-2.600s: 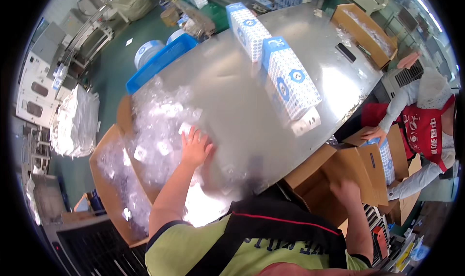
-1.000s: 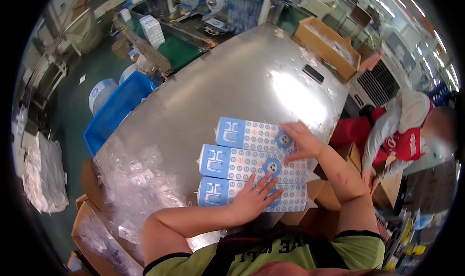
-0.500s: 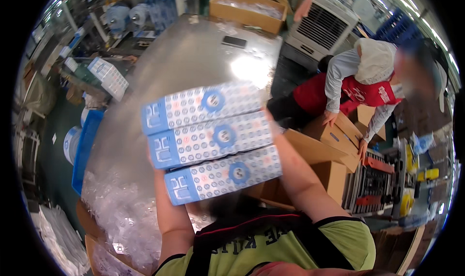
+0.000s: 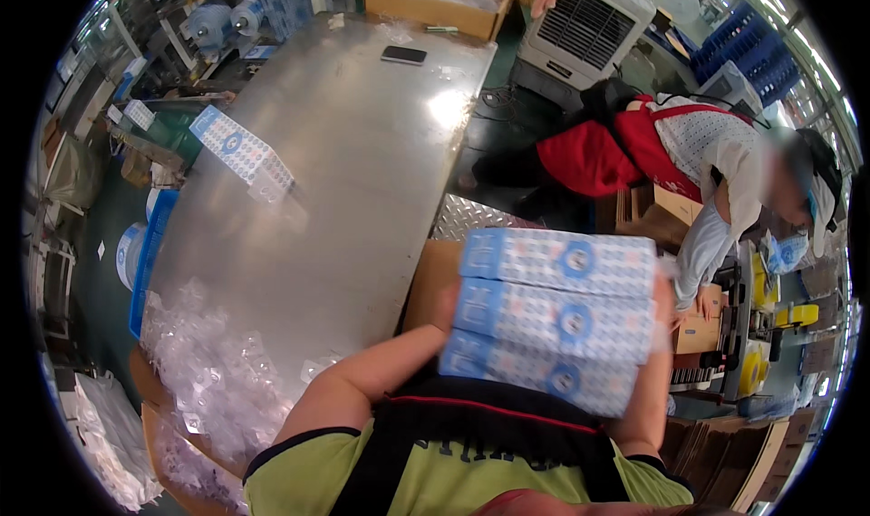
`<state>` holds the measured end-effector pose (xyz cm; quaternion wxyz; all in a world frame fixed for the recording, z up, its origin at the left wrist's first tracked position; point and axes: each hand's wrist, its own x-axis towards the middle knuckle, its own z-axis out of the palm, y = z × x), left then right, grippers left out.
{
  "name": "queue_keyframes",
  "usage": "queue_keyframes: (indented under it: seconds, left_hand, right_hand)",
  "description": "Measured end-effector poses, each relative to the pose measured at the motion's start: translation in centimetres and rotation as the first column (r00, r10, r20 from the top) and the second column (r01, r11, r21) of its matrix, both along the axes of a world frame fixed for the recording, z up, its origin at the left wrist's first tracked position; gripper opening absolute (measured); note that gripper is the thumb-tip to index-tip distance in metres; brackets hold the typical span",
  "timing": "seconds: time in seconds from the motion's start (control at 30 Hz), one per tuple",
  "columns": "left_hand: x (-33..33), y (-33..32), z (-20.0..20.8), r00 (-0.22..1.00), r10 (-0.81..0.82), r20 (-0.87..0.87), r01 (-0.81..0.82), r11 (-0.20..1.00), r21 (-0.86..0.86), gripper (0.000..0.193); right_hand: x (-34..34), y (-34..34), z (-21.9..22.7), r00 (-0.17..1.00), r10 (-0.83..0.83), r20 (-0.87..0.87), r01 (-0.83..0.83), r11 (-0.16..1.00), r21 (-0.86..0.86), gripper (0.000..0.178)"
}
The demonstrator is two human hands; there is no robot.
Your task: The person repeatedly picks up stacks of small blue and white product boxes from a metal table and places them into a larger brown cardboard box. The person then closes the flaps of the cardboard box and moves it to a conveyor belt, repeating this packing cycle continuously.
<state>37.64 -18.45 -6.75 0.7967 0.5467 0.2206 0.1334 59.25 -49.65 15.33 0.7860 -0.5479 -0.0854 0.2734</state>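
Observation:
Three blue-and-white patterned boxes [image 4: 560,321] are pressed together in a row between my two hands, off the table's right side. My left hand [image 4: 444,306] grips their left ends, its fingers partly hidden by the boxes. At their right ends my right hand [image 4: 663,306] is closed, blurred by motion. Beneath the row, a brown cardboard carton [image 4: 430,280] is partly visible, the rest covered by the boxes. Another box [image 4: 243,154] of the same pattern lies at the left edge of the metal table [image 4: 308,235].
Clear plastic pieces [image 4: 213,362] are heaped at the table's near left, by a blue tray [image 4: 152,262]. A phone [image 4: 403,55] and a carton [image 4: 435,0] are at the far end. To the right, a co-worker in a red apron [image 4: 625,149] bends over cartons [image 4: 698,330].
My hands have carried the three boxes rightward, from above the table to over the carton. The single box on the left now sits farther onto the table. The co-worker has bent lower.

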Motion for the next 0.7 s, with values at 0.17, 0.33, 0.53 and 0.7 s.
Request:
queue_keyframes:
  seconds: [0.17,0.33,0.53,0.7]
  left_hand:
    - [-0.8,5.3,9.4,0.993,0.079,-0.091,0.005,0.728,0.685,0.059]
    - [1.1,1.2,15.9,0.813,-0.298,-0.499,0.487,-0.120,0.865,0.119]
    - [2.5,-0.8,4.8,0.684,-0.217,-0.696,0.682,-0.150,0.716,0.132]
    - [0.6,-1.4,3.4,0.839,-0.201,-0.506,0.516,-0.006,0.857,0.101]
  right_hand:
    - [1.9,-2.1,-9.2,0.753,0.232,0.616,0.198,0.813,-0.548,0.074]
    - [-4.3,6.7,-3.1,0.125,0.986,0.109,0.226,0.079,-0.971,0.129]
    - [-4.0,6.7,-14.6,0.144,0.989,0.015,0.174,-0.010,-0.985,0.134]
    - [-4.0,5.8,-20.5,0.212,0.968,-0.135,0.137,-0.166,-0.977,0.142]
